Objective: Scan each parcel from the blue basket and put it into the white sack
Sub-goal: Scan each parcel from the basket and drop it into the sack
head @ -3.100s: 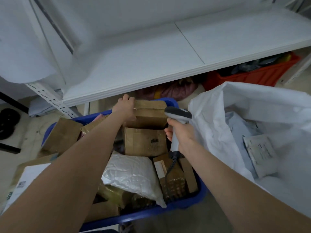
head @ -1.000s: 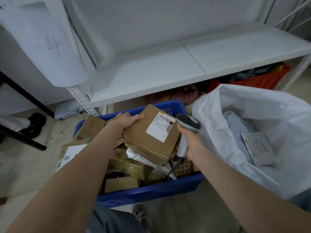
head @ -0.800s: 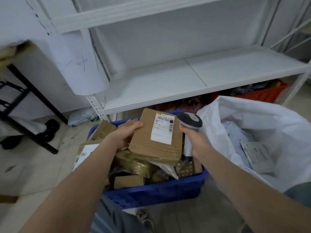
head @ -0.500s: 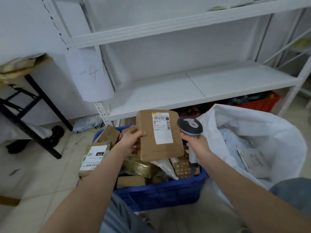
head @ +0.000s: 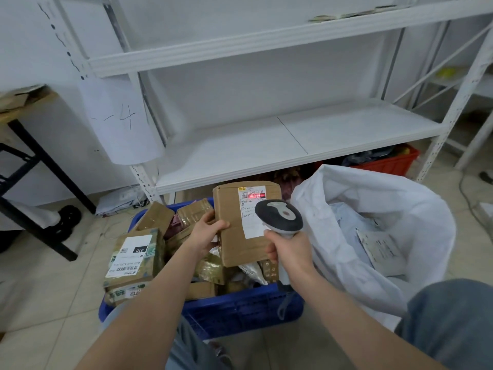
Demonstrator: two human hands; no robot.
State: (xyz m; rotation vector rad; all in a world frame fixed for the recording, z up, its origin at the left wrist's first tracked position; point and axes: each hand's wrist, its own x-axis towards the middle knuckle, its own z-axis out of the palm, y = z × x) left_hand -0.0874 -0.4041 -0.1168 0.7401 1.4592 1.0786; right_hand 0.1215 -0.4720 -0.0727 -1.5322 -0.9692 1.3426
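White metal shelving (head: 293, 134) stands against the wall. A curled sheet of paper (head: 120, 121) with a handwritten "4" hangs on its left upright. Under the lowest shelf sits a red crate (head: 392, 162) holding dark bags. At the left is a wood-topped worktop (head: 24, 100) on black legs, with a black wheel (head: 66, 217) near its foot. Crumpled pale bags (head: 120, 198) lie on the tiled floor (head: 40, 303).

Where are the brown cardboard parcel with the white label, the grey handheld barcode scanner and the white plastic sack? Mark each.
brown cardboard parcel (head: 236, 251), head view, bare cardboard below its label.
grey handheld barcode scanner (head: 280, 216), head view, top of its head.
white plastic sack (head: 386, 193), head view, inner far wall.
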